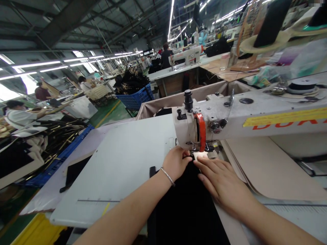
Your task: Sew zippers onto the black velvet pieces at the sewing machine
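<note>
A black fabric panel (190, 204) runs from the sewing machine (190, 127) down toward me, with a beige piece (231, 224) showing along its right side. My left hand (176, 163), a silver bangle on its wrist, pinches the panel's upper edge just in front of the needle area. Beside it my right hand (221, 178) lies flat with fingers stretched out, pressing on the beige and black material near the presser foot. The needle itself is hidden behind the machine head. Beige panels with rounded corners (276, 166) lie under the machine arm.
The pale table (127, 149) extends to the left. Blue crates (135, 97) heaped with dark pieces stand beyond it and at far left. Another sewing machine (187, 56) sits behind. A thread cone (272, 23) rises at the upper right. Co-workers (19, 114) sit at left.
</note>
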